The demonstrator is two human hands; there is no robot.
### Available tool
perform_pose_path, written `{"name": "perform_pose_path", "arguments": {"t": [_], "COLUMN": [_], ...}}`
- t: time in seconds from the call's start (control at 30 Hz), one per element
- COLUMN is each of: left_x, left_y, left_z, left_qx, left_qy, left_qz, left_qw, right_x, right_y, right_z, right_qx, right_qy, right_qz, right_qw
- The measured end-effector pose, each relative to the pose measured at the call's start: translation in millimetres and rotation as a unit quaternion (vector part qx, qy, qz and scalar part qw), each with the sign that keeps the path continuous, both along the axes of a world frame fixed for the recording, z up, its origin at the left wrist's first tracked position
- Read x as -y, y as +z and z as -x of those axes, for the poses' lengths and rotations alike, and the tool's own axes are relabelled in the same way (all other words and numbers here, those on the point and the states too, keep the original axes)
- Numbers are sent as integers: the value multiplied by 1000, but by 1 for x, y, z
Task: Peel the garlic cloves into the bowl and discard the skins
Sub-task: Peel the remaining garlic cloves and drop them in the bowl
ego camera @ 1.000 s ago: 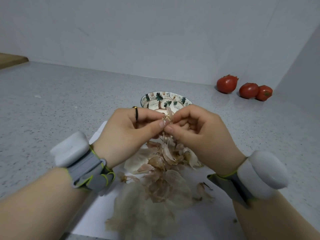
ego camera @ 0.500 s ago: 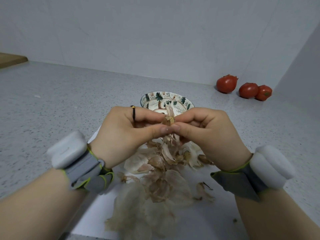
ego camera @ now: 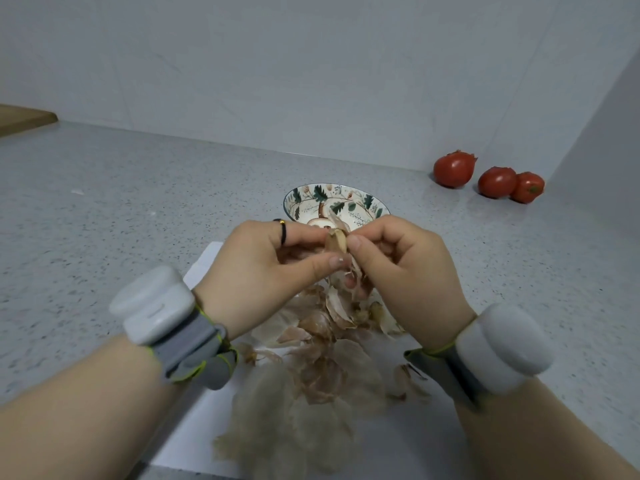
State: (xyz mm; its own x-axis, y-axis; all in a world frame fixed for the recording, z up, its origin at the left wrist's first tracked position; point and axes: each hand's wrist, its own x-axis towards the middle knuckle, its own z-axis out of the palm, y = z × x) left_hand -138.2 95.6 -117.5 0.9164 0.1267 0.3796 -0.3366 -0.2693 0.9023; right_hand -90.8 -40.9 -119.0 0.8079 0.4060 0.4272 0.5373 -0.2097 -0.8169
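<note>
Left hand (ego camera: 263,268) pinches the clove (ego camera: 335,242) between thumb and forefinger to steady it, right hand (ego camera: 401,265) pinches its loose skin (ego camera: 334,219) to strip it, both held over the pile (ego camera: 311,375), just before the bowl (ego camera: 346,192), so scraps presumably drop there.

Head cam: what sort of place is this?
Probably a home kitchen: a speckled grey countertop meeting a pale wall, a leaf-patterned bowl, three tomatoes in the corner, and a garlic clove being peeled over a pile of skins.
</note>
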Motion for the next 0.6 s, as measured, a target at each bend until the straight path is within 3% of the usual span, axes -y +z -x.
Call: {"name": "perform_pose_path", "arguments": {"t": [0.13, 0.6], "left_x": [-2, 0], "left_y": [-3, -2], "left_z": [-4, -5], "left_qx": [-3, -13], "left_qy": [37, -51], "left_qz": [8, 155], "left_qw": [999, 986], "right_x": [-6, -3], "right_y": [-3, 2], "right_z": [4, 3], "right_qx": [67, -35], "right_qy": [5, -29], "right_qz": [57, -80], "right_qw": [996, 996]}}
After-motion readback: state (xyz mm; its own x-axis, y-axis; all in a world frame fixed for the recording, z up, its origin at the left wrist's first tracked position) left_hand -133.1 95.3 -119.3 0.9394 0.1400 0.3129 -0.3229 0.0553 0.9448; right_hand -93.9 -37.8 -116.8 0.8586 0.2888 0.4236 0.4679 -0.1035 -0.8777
